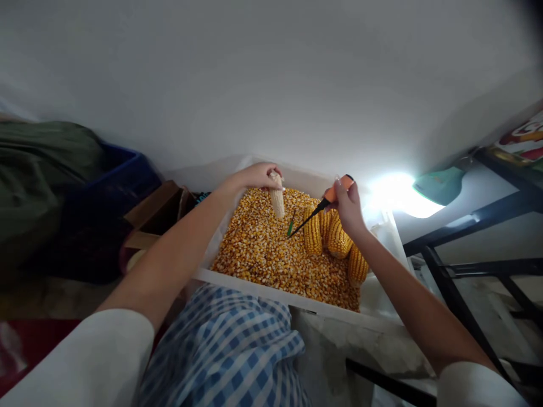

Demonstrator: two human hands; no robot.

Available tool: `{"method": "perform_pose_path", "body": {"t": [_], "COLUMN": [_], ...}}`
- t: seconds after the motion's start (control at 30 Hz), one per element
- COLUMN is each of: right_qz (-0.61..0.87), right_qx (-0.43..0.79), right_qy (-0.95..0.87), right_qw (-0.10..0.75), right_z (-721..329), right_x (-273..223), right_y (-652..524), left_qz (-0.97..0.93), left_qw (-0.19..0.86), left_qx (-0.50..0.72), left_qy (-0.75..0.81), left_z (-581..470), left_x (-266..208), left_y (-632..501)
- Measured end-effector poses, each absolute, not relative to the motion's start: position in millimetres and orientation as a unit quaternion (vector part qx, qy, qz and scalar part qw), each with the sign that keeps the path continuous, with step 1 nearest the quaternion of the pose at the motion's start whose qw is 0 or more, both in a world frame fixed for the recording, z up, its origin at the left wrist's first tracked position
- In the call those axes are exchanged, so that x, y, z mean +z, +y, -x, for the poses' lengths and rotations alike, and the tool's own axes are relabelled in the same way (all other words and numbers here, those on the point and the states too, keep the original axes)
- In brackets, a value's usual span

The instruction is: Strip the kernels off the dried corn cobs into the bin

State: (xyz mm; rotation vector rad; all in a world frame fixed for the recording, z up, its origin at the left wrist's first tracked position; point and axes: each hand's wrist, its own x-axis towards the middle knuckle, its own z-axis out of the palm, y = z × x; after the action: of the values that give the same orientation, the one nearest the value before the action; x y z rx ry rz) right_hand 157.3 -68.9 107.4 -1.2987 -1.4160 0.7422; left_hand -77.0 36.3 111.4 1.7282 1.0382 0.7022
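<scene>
Pinched in my left hand is a bare, pale corncob, hanging upright over the loose kernels. My right hand grips a screwdriver by its orange and black handle; the dark shaft slants down to the left, its tip at or just above the kernels. Beneath both hands, loose yellow corn kernels fill much of a white bin. Several whole corn ears lie on the kernels at the right, partly behind my right hand. A small green-handled tool rests among the kernels near the screwdriver tip.
A bright lamp with a green shade shines at the right, beside a dark metal frame. To the left stand an open cardboard box and a blue crate under green cloth. A pale wall rises behind the bin.
</scene>
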Motion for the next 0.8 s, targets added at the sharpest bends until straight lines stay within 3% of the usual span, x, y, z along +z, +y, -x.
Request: {"method": "perform_pose_path", "body": {"t": [0.13, 0.3, 0.53, 0.8], "right_qz": [0.540, 0.550, 0.522, 0.533], "right_qx": [0.270, 0.306, 0.315, 0.293], "right_qy": [-0.628, -0.648, -0.662, -0.666], "right_qw": [0.491, 0.428, 0.437, 0.431], "right_z": [-146.9, -135.5, -136.5, -131.0], "right_x": [111.1, 100.7, 99.8, 103.2], "right_y": [-80.5, -86.0, -85.6, -93.0], "left_qz": [-0.734, -0.741, -0.523, -0.359], "left_qw": [0.397, 0.318, 0.595, 0.707], "left_qx": [0.347, 0.336, 0.425, 0.465], "left_qy": [0.428, 0.487, 0.439, 0.394], "left_z": [66.7, 38.2, 16.6, 13.5], "left_x": [101.3, 57.1, 25.6, 22.9], "left_y": [35.0, 33.4, 21.1, 28.8]}}
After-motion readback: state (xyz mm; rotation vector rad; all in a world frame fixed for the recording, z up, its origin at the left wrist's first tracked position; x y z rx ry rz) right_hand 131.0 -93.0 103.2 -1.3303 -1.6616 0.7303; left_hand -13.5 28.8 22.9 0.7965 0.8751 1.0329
